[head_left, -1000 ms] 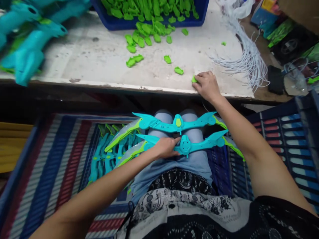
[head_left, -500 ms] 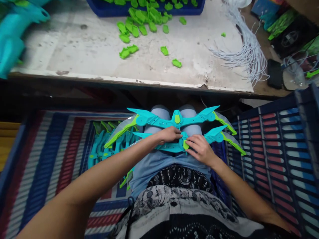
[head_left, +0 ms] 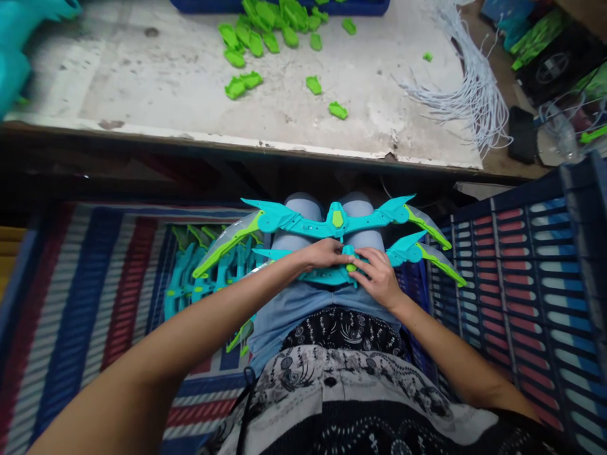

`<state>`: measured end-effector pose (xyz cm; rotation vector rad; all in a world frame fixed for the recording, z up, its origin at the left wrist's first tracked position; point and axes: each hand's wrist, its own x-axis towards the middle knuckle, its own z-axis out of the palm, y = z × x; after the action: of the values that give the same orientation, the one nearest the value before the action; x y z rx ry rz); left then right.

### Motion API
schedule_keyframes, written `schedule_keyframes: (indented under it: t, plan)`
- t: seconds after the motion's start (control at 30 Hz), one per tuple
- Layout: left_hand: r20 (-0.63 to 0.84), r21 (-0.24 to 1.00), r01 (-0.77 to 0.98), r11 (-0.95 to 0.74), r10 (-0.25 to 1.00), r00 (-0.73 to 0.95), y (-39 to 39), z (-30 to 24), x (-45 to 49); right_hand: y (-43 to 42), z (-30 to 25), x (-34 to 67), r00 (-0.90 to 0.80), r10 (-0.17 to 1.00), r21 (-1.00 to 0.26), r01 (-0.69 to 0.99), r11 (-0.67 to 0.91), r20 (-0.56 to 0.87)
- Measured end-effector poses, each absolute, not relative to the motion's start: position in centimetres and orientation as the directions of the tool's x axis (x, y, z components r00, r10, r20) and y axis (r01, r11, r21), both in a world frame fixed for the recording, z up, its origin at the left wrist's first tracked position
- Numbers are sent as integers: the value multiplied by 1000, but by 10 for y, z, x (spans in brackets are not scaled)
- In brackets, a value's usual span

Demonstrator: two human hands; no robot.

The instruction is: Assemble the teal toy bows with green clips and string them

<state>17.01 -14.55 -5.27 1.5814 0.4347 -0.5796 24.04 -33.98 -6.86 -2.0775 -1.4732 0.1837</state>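
Two turquoise toy bows with lime-green tips lie across my lap, one behind the other. The farther toy bow (head_left: 308, 226) has a green piece set in its middle. Both hands meet at the centre of the nearer toy bow (head_left: 406, 250). My left hand (head_left: 326, 254) is closed at its middle, thumb and fingertips against the centre block. With bent fingers, my right hand (head_left: 380, 279) pinches a small green plastic piece (head_left: 351, 268) on that block. My fingers partly cover the piece, so I cannot tell how it sits.
Ahead stands a worn white table (head_left: 165, 95) with loose green pieces (head_left: 256, 43) and a blue tray (head_left: 360, 7). A bundle of white cords (head_left: 478, 101) lies at right. More toy bows (head_left: 190, 272) rest on striped sheeting at left. A dark crate (head_left: 521, 291) stands at right.
My left thumb and fingers have moved right, onto the centre block and close to my right fingertips. Less of the green piece shows. The view has shifted slightly.
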Motion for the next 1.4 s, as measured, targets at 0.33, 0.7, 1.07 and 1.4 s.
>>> schedule_keyframes:
  t: [0.33, 0.7, 1.07, 1.4]
  plan:
    - [-552, 814, 555, -171, 68, 831, -151, -67, 167, -317, -66, 234, 587, 794, -534, 626, -568, -157]
    - [-489, 773, 434, -463, 3, 872, -148, -47, 133, -188, 19, 356, 436, 875, -428, 846, -318, 210]
    - [-325, 464, 140, -875, -21, 945, -190, -52, 83, -86, 7, 421, 455, 831, -250, 886, -390, 318]
    - [-478, 684, 329, -651, -61, 876, -139, -24, 136, -140, 13, 427, 544, 789, -279, 835, -474, 287]
